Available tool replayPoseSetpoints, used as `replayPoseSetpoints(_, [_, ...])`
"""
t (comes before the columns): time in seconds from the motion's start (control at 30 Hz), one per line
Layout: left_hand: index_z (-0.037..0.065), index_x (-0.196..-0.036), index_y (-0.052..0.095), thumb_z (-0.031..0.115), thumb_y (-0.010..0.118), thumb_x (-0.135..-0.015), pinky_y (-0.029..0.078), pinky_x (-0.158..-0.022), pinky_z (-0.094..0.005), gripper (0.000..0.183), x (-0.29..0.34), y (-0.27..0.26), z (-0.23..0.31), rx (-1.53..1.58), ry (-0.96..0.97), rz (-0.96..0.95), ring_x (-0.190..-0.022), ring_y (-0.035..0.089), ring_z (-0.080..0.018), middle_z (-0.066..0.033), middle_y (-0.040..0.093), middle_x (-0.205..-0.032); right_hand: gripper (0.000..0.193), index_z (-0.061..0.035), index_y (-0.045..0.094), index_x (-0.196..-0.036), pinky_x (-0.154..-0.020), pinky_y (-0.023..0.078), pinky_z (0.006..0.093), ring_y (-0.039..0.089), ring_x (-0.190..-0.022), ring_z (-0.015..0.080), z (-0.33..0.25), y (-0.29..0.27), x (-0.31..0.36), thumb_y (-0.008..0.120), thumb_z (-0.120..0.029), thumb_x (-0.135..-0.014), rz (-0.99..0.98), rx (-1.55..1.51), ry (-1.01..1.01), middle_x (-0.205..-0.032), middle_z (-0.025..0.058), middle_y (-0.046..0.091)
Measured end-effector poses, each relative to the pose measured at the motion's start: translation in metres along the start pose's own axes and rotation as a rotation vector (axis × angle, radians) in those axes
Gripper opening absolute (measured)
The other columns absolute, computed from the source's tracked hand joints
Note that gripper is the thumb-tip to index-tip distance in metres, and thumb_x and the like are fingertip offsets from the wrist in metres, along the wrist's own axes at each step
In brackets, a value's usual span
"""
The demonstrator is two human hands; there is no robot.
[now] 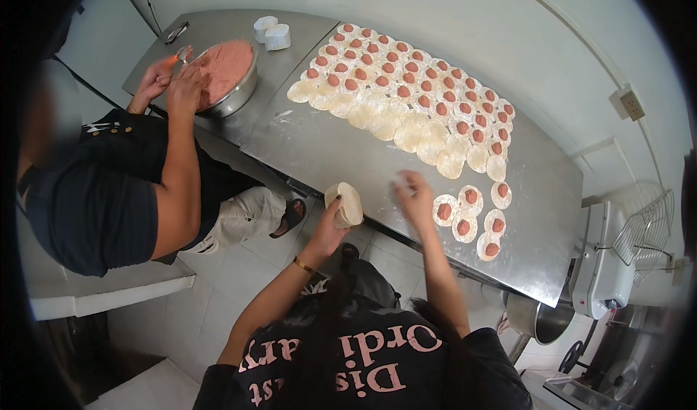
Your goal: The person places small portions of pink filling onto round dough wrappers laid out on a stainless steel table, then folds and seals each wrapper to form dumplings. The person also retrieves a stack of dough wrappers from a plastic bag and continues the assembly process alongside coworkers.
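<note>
My left hand [331, 230] grips a stack of round pale dough wrappers [345, 204] at the near edge of the steel table. Over the table to its right is my right hand [416, 201], its fingers smeared by motion, so whether they hold anything cannot be made out. Beyond it, bare floured wrappers [410, 130] overlap in a row. Farther back, many wrappers each carry a lump of pink filling [404, 91]. Just right of my right hand lies a small group of filled wrappers [465, 227].
At the left, a co-worker's hands [181, 87] work at a steel bowl [250, 90] of pink filling, one holding an orange-handled tool [171, 60]. Wrapped white stacks [276, 37] stand behind the bowl. A white machine [608, 257] with a wire guard and a steel mixing bowl [541, 315] are at the right.
</note>
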State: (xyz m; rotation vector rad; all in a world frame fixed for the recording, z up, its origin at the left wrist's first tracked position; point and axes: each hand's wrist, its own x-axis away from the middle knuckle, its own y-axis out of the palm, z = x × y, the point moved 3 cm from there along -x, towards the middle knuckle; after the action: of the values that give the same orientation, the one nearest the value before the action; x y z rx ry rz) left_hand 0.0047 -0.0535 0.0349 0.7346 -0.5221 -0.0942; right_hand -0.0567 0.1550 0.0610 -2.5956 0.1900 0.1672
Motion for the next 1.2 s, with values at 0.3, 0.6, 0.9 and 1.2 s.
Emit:
replayPoseSetpoints(0.3, [0.008,-0.125,0.045,0.038,0.043,-0.096,0.048,-0.086,-0.0311,0.042,-0.022,0.018,-0.004,0.019,0.017,-0.053,-0.102,0.057,-0.0149,-0.0041,0.055,-0.116,0.017,0.0005,0.065,-0.095,-0.07,0.05,0.027,0.062,-0.082,0.0135,-0.048,0.036,0.032,0.067,-0.007,-0.08,-0.32,-0.518,0.289,-0.095,0.006,0.064])
replayPoseSetpoints(0.6, [0.006,-0.132,0.037,0.04,0.042,-0.094,0.043,-0.097,-0.0448,0.051,-0.026,0.038,-0.007,0.01,-0.06,-0.123,-0.117,0.05,-0.0289,-0.0108,0.049,-0.127,0.006,0.0003,0.056,-0.089,-0.065,0.055,0.0262,0.063,-0.079,0.0137,0.023,-0.049,-0.007,0.055,-0.005,-0.086,0.244,-1.348,0.578,-0.083,0.0067,0.063])
replayPoseSetpoints(0.9, [0.005,-0.132,0.036,0.042,0.043,-0.094,0.043,-0.098,-0.0462,0.053,-0.023,0.042,-0.006,-0.007,-0.054,-0.141,-0.114,0.052,-0.0315,-0.0149,0.051,-0.124,0.027,0.001,0.053,-0.104,-0.077,0.047,0.0361,0.06,-0.084,0.0274,0.114,-0.146,-0.043,0.06,-0.012,-0.081,0.656,0.097,0.472,-0.092,0.0154,0.06])
replayPoseSetpoints(1.2, [0.006,-0.132,0.037,0.043,0.04,-0.094,0.042,-0.098,-0.0476,0.053,-0.017,0.035,-0.008,-0.025,-0.081,-0.16,-0.114,0.052,-0.0327,-0.0145,0.051,-0.126,0.019,-0.0112,0.069,-0.094,-0.09,0.043,0.0407,0.053,-0.105,0.0335,0.165,-0.239,-0.007,0.061,-0.008,-0.078,0.635,0.564,0.371,-0.114,0.013,0.057])
